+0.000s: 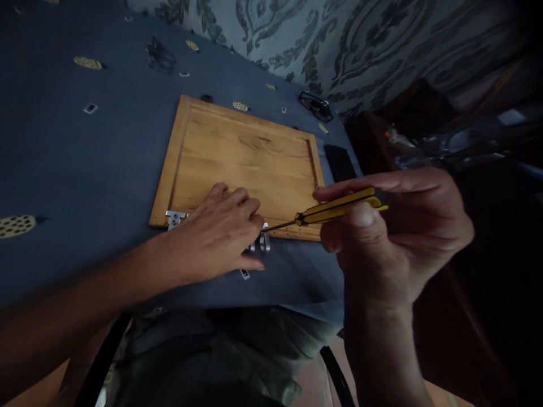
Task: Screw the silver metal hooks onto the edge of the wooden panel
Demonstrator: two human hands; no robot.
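A framed wooden panel (246, 152) lies flat, tilted across the cloth. My right hand (394, 243) grips a yellow-and-black screwdriver (335, 209) by its handle. The thin shaft points left, and its tip meets a small metal fitting with rounded loops (264, 242) at the panel's near edge. My left hand (220, 226) rests over that edge with curled fingers, thumb and forefinger on either side of the fitting. Part of the fitting is hidden behind this hand. Left of my wrist, a silvery metal hinge (175, 219) sits on the panel's near left corner.
Blue patterned cloth (106, 152) covers the table. Past the panel's right side lie a dark flat phone-like object (340, 163) and a dark item with a shiny rim (316, 106). A blurred dark object (161, 56) is at the far left, and a patterned curtain (288, 34) hangs behind.
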